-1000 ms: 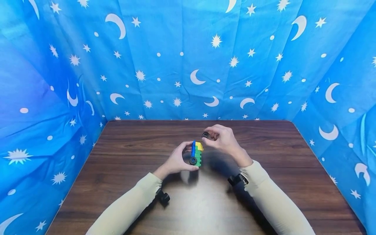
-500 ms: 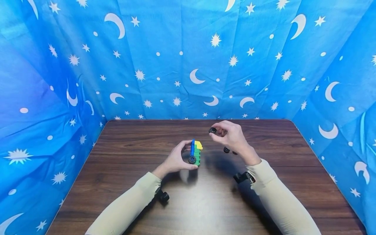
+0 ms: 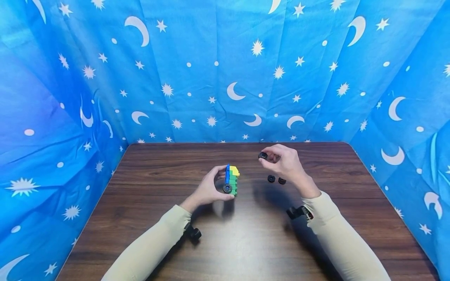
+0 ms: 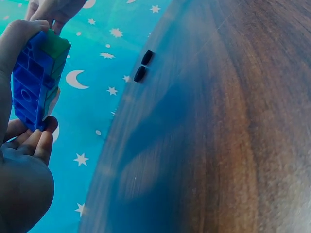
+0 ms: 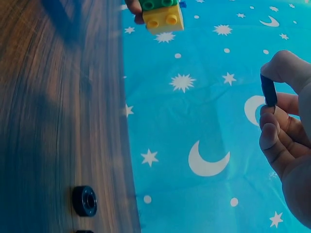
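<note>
Held black wheel (image 3: 262, 155) farther from bricks (image 3: 233, 181)

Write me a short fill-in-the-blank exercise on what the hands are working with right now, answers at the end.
The left hand holds a block build coloured blue, green and ____.
The right hand pinches a wheel whose colour is ____.
On the table lie ____ loose wheels.
The blue backdrop is printed with dots, stars and ____.

Missing words, in order: yellow; black; two; crescent moons.
</note>
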### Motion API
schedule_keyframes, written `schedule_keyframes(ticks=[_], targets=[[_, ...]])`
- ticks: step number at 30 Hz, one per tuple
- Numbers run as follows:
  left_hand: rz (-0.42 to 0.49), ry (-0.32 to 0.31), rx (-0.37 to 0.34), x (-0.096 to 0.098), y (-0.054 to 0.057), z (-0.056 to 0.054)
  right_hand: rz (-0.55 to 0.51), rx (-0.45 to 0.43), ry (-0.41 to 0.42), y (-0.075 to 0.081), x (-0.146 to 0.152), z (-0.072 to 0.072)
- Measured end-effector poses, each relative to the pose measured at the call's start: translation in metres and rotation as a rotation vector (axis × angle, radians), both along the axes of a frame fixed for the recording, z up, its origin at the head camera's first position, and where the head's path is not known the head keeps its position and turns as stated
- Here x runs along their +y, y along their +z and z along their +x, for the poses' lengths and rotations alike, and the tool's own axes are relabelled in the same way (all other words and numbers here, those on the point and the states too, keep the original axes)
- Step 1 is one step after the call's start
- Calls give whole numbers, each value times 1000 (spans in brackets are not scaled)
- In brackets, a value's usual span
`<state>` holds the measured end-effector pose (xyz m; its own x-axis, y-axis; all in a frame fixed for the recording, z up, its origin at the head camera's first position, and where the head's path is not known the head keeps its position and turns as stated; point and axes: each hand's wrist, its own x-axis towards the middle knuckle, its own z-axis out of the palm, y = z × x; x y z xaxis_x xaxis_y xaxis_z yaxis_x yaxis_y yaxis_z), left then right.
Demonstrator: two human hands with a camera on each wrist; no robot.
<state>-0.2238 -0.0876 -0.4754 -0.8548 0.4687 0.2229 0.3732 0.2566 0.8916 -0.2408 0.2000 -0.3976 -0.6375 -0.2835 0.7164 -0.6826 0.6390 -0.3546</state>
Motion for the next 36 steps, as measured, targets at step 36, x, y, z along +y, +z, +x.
schedule_keyframes(ticks=[36], targets=[[-41, 27, -25, -9, 1, -3, 10, -84, -169, -26, 47, -4]])
